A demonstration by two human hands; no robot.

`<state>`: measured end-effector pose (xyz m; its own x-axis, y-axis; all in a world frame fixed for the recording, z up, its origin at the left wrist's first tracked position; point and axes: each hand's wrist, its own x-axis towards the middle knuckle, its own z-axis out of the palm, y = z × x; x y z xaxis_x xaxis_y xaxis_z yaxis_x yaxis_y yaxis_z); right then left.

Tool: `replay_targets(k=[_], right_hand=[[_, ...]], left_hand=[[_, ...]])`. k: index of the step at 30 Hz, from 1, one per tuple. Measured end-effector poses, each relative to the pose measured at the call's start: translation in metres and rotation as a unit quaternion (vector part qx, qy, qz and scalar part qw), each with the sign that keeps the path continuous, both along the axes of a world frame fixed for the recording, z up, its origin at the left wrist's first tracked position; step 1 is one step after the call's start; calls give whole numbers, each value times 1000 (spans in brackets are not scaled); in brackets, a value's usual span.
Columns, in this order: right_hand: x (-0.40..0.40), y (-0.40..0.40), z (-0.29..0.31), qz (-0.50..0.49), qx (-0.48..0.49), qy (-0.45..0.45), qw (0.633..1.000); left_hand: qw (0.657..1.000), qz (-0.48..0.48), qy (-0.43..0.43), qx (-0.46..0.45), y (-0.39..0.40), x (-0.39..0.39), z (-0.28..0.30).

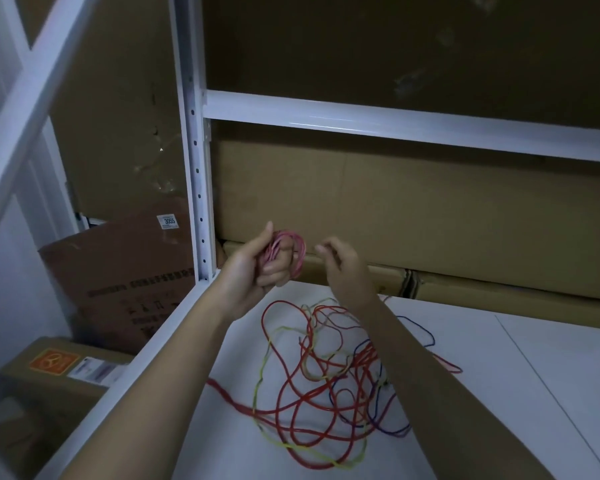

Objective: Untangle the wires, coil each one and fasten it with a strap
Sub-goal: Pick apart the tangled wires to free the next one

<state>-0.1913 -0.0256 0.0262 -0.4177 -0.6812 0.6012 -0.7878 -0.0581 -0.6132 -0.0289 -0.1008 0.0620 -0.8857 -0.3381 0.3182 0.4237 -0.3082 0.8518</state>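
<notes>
My left hand [257, 268] is raised above the white shelf and grips a small coil of pink wire [297, 245], whose loops stick out past the fingers. My right hand [340, 263] hovers just right of the coil with its fingers curled; whether it pinches a wire end is unclear. Below both hands a tangle of wires [326, 375] lies on the shelf [551, 375]: red, yellow-green and blue strands looped over each other. A red strand [222, 393] trails off to the left. My right forearm covers part of the tangle.
A white metal upright [196, 168] and a crossbar [395, 124] frame the rack. Cardboard boxes [413, 209] line the back of the shelf. More boxes [118, 271] stand on the floor to the left, beyond the shelf's front rail [136, 368].
</notes>
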Motion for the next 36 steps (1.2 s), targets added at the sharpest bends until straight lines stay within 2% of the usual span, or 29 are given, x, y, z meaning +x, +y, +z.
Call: replay_targets(k=[3,5,9,12,15,19,21,24,28,32,34,36], right_hand=[[25,1,-19,56,41,-28,997],[40,2,-27,75,59,-31,995],[58,0,-38,44,111,-87,989],[64,4,-43,38,177,-114,977],[67,16,-41,55,231,-63,969],[63,32,-29,51,246,103,963],[54,35,-22,38,229,145,962],[40,36,-13,33,178,123,976],[36,32,-1,35,124,54,990],[36,30,6,75,72,-104,989],[32,29,2,92,50,-174,979],[29,27,-8,97,48,-207,972]], left_hand=[[999,42,27,17,-3,2,-2],[996,88,9,6,-6,-1,-7],[964,236,-53,-112,-15,-13,-25],[927,297,-81,-217,-20,-18,-37],[899,314,-83,-293,-29,-18,-41],[832,266,-185,-451,-41,-17,-56],[817,233,-220,-479,-44,-18,-66],[844,185,-242,-440,-37,-15,-67],[853,128,-261,-433,-22,-6,-56],[932,10,-199,-302,-15,7,-45],[954,-19,-157,-256,-11,14,-41],[971,-12,-123,-205,-13,17,-41]])
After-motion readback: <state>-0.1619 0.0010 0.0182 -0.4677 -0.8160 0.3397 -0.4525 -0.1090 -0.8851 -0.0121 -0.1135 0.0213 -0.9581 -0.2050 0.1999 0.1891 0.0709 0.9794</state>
